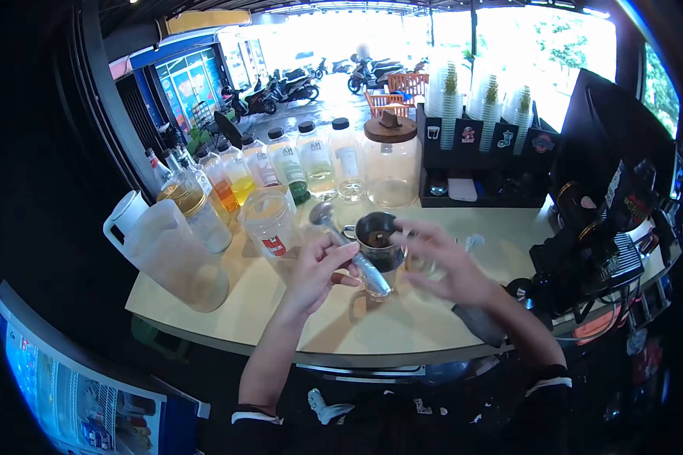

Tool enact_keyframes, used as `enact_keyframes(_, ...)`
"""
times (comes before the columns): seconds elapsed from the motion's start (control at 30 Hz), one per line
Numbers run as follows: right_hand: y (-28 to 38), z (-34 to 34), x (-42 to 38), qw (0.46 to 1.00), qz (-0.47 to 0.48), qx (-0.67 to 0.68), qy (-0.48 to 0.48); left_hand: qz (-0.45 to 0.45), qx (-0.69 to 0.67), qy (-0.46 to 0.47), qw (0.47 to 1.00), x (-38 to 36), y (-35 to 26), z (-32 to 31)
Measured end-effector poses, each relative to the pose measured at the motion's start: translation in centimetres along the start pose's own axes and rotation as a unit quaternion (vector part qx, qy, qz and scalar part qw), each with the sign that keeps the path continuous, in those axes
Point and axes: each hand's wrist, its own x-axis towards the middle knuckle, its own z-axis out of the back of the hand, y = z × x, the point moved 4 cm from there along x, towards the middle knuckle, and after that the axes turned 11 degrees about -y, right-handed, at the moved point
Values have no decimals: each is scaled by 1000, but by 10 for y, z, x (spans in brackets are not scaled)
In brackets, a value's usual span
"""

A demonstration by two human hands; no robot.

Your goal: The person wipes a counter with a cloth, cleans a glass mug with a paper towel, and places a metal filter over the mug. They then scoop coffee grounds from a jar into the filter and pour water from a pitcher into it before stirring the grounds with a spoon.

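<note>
A: Saw what in the left fingers?

B: Saw a long silver tool, held near its middle. Saw its round end past those fingers, on the far side, and its other end to their right, in front of the dark cup.

A: And in the right fingers?

B: Saw nothing held there. Found them spread wide, just beside the cup. Couldn't tell touching from almost touching.

A: Found the cup where?

B: Between the left and right fingers, with its handle on the left fingers' side.

A: Could have gone wrong how?

B: Could have tipped the cup with one quick bump of the right fingers. Might have hit the handle, too, with a careless twist of the tool.

A: Anything else?

B: Might have dropped the tool onto the table from a loose hold in the left fingers. Could also have bumped the clear jar, just left of those fingers, with a wide swing.
</note>
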Motion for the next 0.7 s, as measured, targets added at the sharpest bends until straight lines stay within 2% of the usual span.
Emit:
enact_keyframes(0.03, 24, -13, 2, 994, 99, 25, 46, 10, 4, 35, 999, 4, 0, -11)
enact_keyframes(0.07, 28, -19, 3, 994, 98, 22, 44, 11, 4, 38, 999, 8, 2, -16)
enact_keyframes(0.13, 39, -26, 2, 978, 200, -5, 63, -6, 9, 119, 993, 17, 8, -28)
enact_keyframes(0.2, 38, -23, 7, 975, 216, -14, 41, -3, -13, 143, 990, 17, 5, -36)
enact_keyframes(0.27, 29, -13, 9, 976, 212, 17, -37, 100, -93, 107, 985, 6, -3, -42)
enact_keyframes(0.3, 35, -3, 14, 981, 186, 13, -61, 101, -93, 109, 984, 5, -3, -39)
enact_keyframes(0.37, 30, 13, 15, 984, 154, -7, -86, 28, -10, 43, 999, 5, -6, -20)
enact_keyframes(0.4, 27, 21, 17, 986, 121, -25, -111, 29, -10, 45, 999, 9, 2, -13)
enact_keyframes(0.43, 28, 27, 20, 987, 102, -28, -124, -114, 57, 0, 992, 18, 9, 0)
enact_keyframes(0.47, 26, 30, 21, 987, 99, -28, -123, -252, 123, -47, 959, 24, 12, 11)
enact_keyframes(0.5, 23, 30, 23, 990, 90, -26, -105, -279, 216, -70, 933, 28, 10, 15)
enact_keyframes(0.53, 20, 29, 24, 993, 81, -23, -86, -277, 215, -70, 934, 31, 11, 16)
enact_keyframes(0.6, 19, 17, 28, 993, 87, -51, -55, -356, 367, -56, 858, 35, 6, 6)
enact_keyframes(0.7, 10, -1, 31, 992, 105, -68, 8, -316, 386, -12, 867, 48, 18, -2)
